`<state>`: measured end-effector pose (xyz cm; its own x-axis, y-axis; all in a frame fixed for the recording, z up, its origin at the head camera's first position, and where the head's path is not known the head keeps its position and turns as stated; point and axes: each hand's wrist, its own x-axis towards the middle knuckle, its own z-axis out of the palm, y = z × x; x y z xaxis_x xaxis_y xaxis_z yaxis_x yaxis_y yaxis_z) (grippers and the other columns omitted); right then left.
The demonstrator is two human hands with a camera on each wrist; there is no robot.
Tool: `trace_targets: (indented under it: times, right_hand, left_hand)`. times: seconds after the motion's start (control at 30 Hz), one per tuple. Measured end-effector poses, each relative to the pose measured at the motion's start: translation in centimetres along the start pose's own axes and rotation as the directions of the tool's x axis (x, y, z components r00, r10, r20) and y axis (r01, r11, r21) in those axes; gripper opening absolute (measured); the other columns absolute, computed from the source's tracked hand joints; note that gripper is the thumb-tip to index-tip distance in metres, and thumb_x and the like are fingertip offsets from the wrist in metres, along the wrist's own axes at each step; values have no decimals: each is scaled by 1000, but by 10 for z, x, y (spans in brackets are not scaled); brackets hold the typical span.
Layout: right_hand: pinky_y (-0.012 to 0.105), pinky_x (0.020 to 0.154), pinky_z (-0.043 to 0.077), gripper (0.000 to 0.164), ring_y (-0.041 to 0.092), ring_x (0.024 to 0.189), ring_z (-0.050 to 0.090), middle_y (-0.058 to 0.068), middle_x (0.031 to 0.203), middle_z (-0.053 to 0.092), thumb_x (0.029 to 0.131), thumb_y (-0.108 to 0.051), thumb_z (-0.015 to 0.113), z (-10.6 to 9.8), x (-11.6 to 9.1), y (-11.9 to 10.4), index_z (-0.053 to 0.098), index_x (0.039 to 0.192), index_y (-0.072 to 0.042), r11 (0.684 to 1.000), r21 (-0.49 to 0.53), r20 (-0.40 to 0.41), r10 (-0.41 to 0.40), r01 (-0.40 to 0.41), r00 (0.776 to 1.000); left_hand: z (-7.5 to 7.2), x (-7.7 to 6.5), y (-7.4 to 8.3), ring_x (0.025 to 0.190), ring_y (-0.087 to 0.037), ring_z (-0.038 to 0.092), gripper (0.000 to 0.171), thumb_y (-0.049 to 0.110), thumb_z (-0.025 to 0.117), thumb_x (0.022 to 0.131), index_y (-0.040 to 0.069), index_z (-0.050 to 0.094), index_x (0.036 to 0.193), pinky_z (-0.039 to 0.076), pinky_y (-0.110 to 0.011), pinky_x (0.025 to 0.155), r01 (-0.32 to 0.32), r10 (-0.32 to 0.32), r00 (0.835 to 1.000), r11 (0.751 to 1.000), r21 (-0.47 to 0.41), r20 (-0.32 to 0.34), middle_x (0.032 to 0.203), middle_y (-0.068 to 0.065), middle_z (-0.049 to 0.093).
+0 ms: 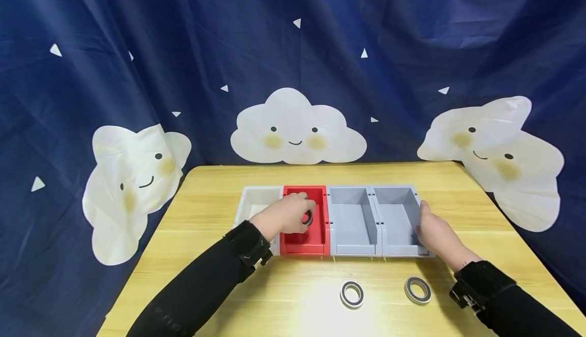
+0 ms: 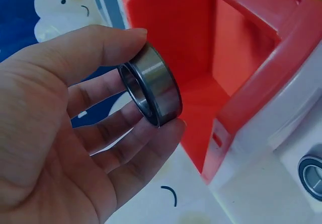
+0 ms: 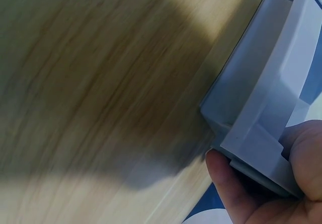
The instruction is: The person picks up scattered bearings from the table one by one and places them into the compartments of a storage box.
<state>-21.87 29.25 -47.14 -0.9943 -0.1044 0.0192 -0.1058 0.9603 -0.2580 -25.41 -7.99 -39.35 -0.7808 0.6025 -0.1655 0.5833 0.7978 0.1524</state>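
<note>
A metal ball bearing [image 2: 161, 90] with dark seals is pinched between the thumb and fingertips of my left hand [image 1: 289, 212]. That hand is over the red bin [image 1: 320, 243], and the bearing is at the bin's open front in the left wrist view. At the right end of the row, my right hand [image 1: 440, 235] grips the outer side wall of a grey bin [image 1: 403, 250]. In the right wrist view its thumb [image 3: 309, 151] lies on the inner side and a finger [image 3: 225, 176] lies outside, low near the table.
Two more bearings, one [image 1: 352, 295] near the middle and another [image 1: 417, 290] to its right, lie on the wooden table [image 1: 206, 215] before the bins. A white bin [image 1: 242, 215] and a second grey bin [image 1: 352, 250] flank the red one. A blue curtain [image 1: 393, 82] hangs behind.
</note>
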Motion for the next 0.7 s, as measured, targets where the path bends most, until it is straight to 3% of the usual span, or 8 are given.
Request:
trace_targets:
  times: [0.5,0.7]
  right_hand:
    - [52,67,55,73,44,79,66,40,88,60,92,-1,61,0,0,1,13,138,29,1000,11,26,27,-27,999]
    - [51,67,55,73,43,79,66,41,91,60,92,-1,61,0,1,0,13,139,29,999,12,33,38,-38,999]
  left_hand:
    - [17,30,-11,94,-16,52,43,21,83,81,15,66,121,50,-28,73,99,-98,994,995,-25,46,100,-2,55]
    - [25,36,-11,94,-15,51,35,19,82,81,14,67,112,48,-27,74,92,-92,994,996,15,57,96,-1,55]
